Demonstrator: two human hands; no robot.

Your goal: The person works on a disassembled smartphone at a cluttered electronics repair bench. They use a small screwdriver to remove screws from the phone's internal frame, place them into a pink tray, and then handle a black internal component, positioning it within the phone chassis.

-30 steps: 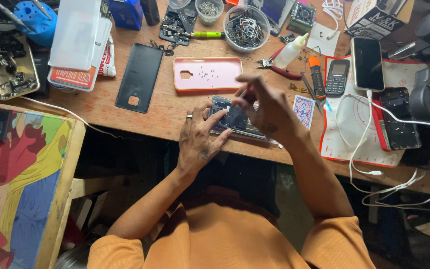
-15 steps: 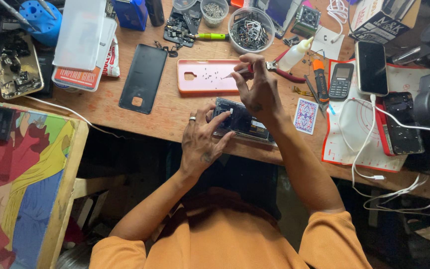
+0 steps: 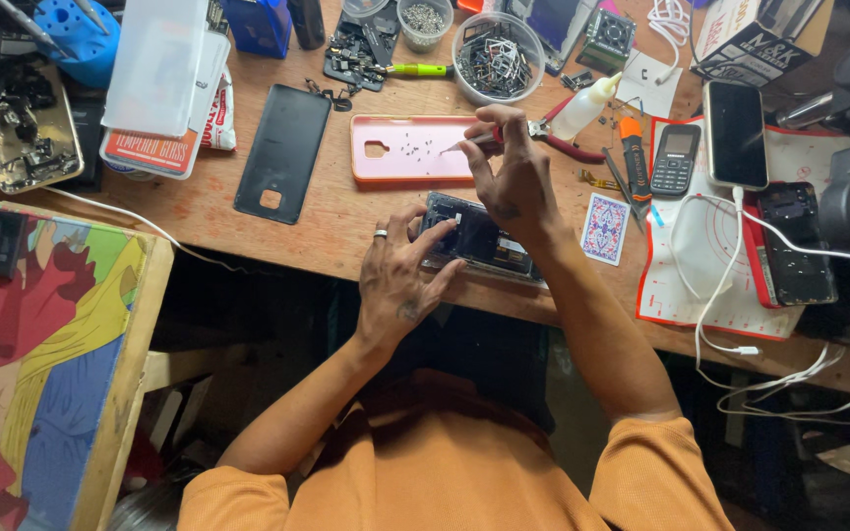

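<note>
Down at the near edge of the wooden table (image 3: pixel 346 221), an opened phone (image 3: pixel 479 241) lies flat with its back removed. The left hand (image 3: pixel 400 275) rests on the phone's left end, fingers spread, a ring on one finger, steadying it against the table. The right hand (image 3: pixel 514 172) hovers just beyond the phone, fingers drawn together and pinching a thin screwdriver (image 3: pixel 459 145) whose tip points left over a pink phone case (image 3: pixel 410 149). That case lies face up just far of the phone, with small dark screws scattered on it. Left of the case lies a black back cover (image 3: pixel 282 152). Farther off stands a clear round tub (image 3: pixel 497 54) full of metal parts, with a green-handled tool (image 3: pixel 415 70) to its left. Right of the right hand are red-handled pliers (image 3: pixel 568 146), a small white bottle (image 3: pixel 587 106), a playing card (image 3: pixel 605 228) and a small keypad phone (image 3: pixel 675 157). A black smartphone (image 3: pixel 737 133) sits farther right on a white mat (image 3: pixel 681 285), with a white cable attached. A colourful painted board (image 3: pixel 41 344) fills the near left.
</note>
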